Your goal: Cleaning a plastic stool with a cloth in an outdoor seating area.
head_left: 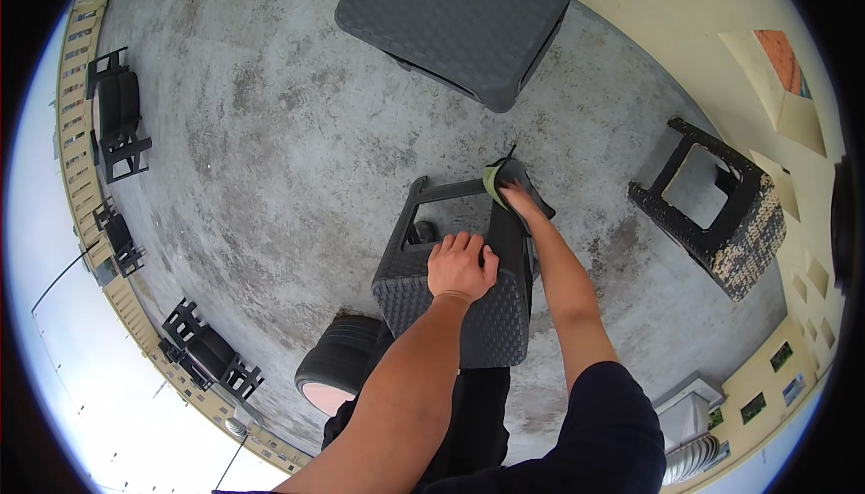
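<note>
Mottled grey concrete floor, rough and stained, spreads beneath the work. Left hand: back upward, fingers bent over the side of a tipped dark grey stool; the fingertips are hidden, so one cannot tell whether it grips or merely presses. Right hand: closed on a limp black-and-green cloth at the far end of a stool leg. This stool lies directly before the person, its woven-textured seat toward the body, its straight legs pointing away around an open frame.

Just beside it, to the left, sits a black, ribbed, rounded drum with a pale pink face. Beyond a strip of bare floor stands a broad square tabletop, basket-patterned, round-cornered. Right, across a modest gap, a worn stool shows black flaking to cream, near a smooth cream wall. Leftward, the widest open floor extends to black furniture along a beige parapet.
</note>
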### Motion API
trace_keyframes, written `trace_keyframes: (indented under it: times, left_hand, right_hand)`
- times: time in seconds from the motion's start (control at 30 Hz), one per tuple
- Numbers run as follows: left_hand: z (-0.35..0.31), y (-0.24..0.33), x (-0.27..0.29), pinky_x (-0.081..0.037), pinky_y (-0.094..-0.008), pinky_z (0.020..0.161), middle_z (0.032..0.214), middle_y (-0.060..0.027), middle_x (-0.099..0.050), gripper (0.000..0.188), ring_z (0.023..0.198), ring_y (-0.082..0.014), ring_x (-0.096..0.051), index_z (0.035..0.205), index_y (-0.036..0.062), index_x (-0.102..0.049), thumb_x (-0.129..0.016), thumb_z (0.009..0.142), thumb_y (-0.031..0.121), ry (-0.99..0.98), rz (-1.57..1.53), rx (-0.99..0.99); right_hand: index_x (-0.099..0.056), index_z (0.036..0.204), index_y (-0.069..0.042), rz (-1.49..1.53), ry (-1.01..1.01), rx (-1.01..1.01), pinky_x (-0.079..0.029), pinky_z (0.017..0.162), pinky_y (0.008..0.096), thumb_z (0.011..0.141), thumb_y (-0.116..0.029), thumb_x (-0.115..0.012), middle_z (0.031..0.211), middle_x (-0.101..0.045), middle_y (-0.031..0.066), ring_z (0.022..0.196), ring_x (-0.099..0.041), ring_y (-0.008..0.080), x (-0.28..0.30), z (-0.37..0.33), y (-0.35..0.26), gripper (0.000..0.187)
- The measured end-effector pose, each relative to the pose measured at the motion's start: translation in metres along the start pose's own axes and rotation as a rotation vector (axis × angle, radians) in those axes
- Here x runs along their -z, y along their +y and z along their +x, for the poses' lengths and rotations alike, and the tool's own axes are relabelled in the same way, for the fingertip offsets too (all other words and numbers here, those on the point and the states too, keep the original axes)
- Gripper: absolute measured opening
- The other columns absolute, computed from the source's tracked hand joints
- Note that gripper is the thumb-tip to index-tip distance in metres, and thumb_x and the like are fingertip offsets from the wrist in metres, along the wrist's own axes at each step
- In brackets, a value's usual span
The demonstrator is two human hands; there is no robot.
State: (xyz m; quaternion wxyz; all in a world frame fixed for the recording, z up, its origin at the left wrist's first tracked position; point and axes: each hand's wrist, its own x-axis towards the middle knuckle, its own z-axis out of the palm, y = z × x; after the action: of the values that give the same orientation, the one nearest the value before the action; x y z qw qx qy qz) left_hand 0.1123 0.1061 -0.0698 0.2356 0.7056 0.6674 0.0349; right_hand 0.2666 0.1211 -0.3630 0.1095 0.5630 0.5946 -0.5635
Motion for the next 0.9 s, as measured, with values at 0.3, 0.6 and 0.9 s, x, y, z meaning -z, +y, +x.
trace_keyframes:
  times: [0.3,0.6,0.9]
  left_hand:
    - [-0.001,-0.002,0.004,-0.047,-0.0411,0.065,0.079,-0.0053,-0.06,0.011,0.078,-0.028,-0.061,0.078,0.0102,-0.062,-0.06,0.08,0.021,0.016,-0.044,-0.05]
    - [-0.003,-0.013,0.005,-0.047,-0.0408,0.066,0.077,-0.0059,-0.059,0.007,0.075,-0.0278,-0.06,0.075,0.0091,-0.06,-0.059,0.073,0.015,0.036,0.002,-0.064]
    - [0.001,0.004,-0.006,-0.048,-0.0409,0.066,0.077,-0.0057,-0.061,0.007,0.076,-0.0285,-0.062,0.076,0.0089,-0.062,-0.057,0.077,0.013,0.056,-0.047,-0.085]
  right_hand:
    - [-0.062,0.127,0.0,0.944,0.25,0.205,-0.019,0.122,0.0438,0.086,-0.012,-0.058,0.154,-0.042,0.0156,0.152,-0.02,0.0337,0.007,-0.185,-0.085,0.043]
    - [-0.05,0.144,-0.004,1.07,0.294,0.177,-0.013,0.123,0.0388,0.101,-0.017,-0.041,0.161,-0.032,0.0144,0.152,-0.019,0.0303,-0.018,-0.175,-0.074,0.046]
    - [-0.067,0.12,-0.004,0.236,0.248,0.404,-0.03,0.116,0.0485,0.094,-0.021,-0.048,0.136,-0.06,0.0154,0.137,-0.044,0.034,-0.009,-0.03,0.017,0.037]
